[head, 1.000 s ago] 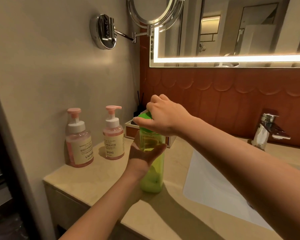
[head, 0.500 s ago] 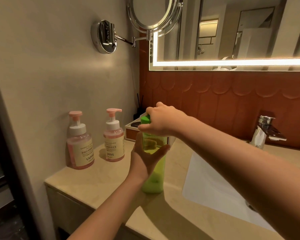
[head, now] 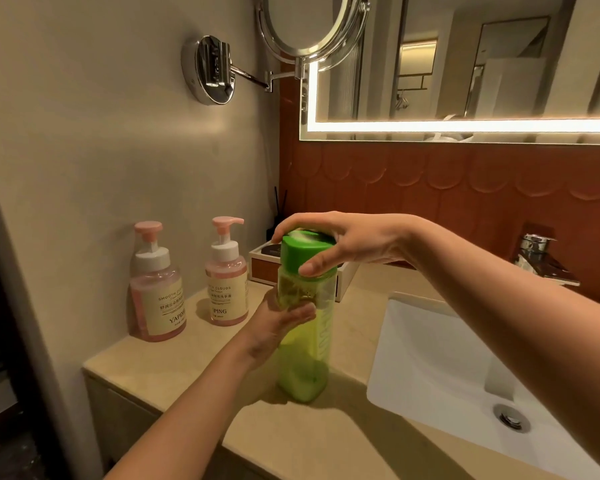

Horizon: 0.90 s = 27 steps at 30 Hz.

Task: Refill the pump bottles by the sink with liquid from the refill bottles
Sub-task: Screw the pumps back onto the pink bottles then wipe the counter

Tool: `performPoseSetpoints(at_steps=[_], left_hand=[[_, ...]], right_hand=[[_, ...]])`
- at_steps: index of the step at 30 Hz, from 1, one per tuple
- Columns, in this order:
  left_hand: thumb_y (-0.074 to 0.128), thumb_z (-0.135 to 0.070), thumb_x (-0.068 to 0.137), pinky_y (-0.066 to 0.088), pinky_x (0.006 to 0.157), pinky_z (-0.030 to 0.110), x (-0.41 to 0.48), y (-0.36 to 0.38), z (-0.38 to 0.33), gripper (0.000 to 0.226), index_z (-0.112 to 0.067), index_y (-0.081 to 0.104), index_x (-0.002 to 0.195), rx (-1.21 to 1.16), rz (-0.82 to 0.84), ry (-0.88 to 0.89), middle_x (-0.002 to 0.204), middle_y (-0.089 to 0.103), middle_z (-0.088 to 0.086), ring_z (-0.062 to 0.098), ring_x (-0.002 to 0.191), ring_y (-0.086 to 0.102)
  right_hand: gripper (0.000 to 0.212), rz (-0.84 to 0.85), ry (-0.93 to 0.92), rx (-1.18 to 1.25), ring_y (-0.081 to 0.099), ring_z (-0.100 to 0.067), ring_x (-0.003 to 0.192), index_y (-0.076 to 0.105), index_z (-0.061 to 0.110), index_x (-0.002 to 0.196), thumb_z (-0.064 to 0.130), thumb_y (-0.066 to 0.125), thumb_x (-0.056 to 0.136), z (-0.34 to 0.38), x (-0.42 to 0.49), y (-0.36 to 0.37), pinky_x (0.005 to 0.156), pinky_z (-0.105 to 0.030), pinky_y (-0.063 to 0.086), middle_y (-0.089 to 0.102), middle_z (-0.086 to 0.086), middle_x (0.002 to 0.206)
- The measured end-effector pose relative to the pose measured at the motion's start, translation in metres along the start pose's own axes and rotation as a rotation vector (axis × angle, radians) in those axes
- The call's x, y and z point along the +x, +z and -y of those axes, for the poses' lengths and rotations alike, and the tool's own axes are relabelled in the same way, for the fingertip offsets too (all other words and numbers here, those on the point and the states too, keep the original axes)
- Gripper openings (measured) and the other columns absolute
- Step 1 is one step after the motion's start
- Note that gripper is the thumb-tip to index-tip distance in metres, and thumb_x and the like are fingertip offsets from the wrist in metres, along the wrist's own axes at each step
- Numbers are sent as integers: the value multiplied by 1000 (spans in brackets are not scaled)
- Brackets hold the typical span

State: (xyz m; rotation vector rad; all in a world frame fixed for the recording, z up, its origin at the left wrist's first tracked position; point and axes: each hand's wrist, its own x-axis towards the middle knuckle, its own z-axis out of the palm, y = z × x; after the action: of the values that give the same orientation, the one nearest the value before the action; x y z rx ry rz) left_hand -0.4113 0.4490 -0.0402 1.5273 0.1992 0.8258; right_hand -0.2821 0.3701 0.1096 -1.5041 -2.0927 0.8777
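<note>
A tall translucent green refill bottle stands upright on the beige counter, just left of the sink. My left hand grips its body from the left side. My right hand comes from the right and grips its green cap, thumb on the cap's front edge and fingers curled over the top. Two pink pump bottles stand against the left wall: a larger one and a smaller one, both with pumps on.
A white basin with a drain lies to the right, a chrome tap behind it. A white tray sits behind the green bottle. A swing-arm round mirror juts from the left wall above.
My right hand has turned on the cap, its fingers now spread over the top and the thumb in front. The bottle and my left hand stay in place.
</note>
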Motion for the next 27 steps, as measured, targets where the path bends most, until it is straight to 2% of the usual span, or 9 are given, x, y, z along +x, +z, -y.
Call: performPoseSetpoints(at_steps=[4, 7, 12, 14, 16, 18, 20, 23, 27], left_hand=[[88, -49, 36, 53, 82, 26, -1, -2, 0, 68, -30, 62, 96, 66, -24, 31, 87, 72, -16, 1, 87, 66], [86, -30, 56, 51, 72, 14, 0, 2, 3, 55, -27, 54, 100, 117, -109, 101, 83, 71, -20, -1, 83, 65], [85, -50, 50, 49, 66, 9, 4, 20, 4, 66, -27, 51, 102, 206, -263, 221, 80, 69, -23, -4, 79, 65], [80, -68, 37, 48, 66, 7, 4, 24, 4, 83, -29, 48, 103, 191, -299, 212, 80, 68, -19, -7, 79, 64], [74, -78, 30, 44, 66, 2, 4, 26, 3, 94, -33, 46, 107, 187, -302, 193, 88, 64, -20, -14, 80, 60], [71, -80, 31, 42, 66, 0, 3, 25, 2, 102, -32, 45, 117, 209, -290, 190, 96, 61, -21, -17, 83, 58], [74, -74, 41, 45, 69, 4, 2, 24, 1, 103, -21, 46, 125, 253, -259, 187, 102, 63, -11, -9, 88, 61], [82, -45, 60, 48, 70, 9, 3, 22, 2, 75, -20, 48, 122, 232, -235, 156, 105, 64, -5, 2, 93, 63], [75, -32, 58, 49, 67, 9, 5, 22, 4, 56, -32, 50, 109, 193, -249, 137, 95, 67, -15, -2, 90, 63]], right_hand=[[48, -39, 22, -226, 51, -12, 101, 42, 33, 127, 26, 64, 85, 3, 4, 7, 66, -16, 50, 47, 7, 116], [52, -202, 95, -506, 53, -12, 94, 43, 27, 128, 44, 62, 83, 8, 10, 18, 61, -13, 44, 51, 7, 107], [61, -645, 208, -1227, 46, -13, 54, 55, 15, 80, 69, 29, 86, 11, 20, 45, 46, -24, 34, 50, 3, 63], [67, -653, 216, -1200, 49, -16, 65, 54, 12, 76, 71, 25, 85, 11, 22, 47, 51, -28, 37, 53, 0, 73], [65, -532, 229, -952, 47, -25, 108, 56, 12, 110, 68, 30, 87, 11, 24, 45, 81, -42, 48, 51, -8, 119], [66, -393, 231, -708, 23, -29, 135, 31, 14, 142, 56, 38, 91, 16, 22, 40, 107, -48, 32, 25, -6, 150], [59, -272, 213, -489, 28, -29, 133, 25, 13, 144, 39, 43, 95, 20, 15, 30, 102, -41, 36, 24, -7, 150], [43, -127, 202, -287, 49, -23, 112, 37, 10, 136, 26, 44, 97, 21, -1, 17, 78, -25, 46, 48, -10, 127], [44, -223, 168, -569, 59, -20, 99, 55, 9, 124, 37, 55, 90, 25, -6, 13, 67, -18, 47, 62, -7, 112]])
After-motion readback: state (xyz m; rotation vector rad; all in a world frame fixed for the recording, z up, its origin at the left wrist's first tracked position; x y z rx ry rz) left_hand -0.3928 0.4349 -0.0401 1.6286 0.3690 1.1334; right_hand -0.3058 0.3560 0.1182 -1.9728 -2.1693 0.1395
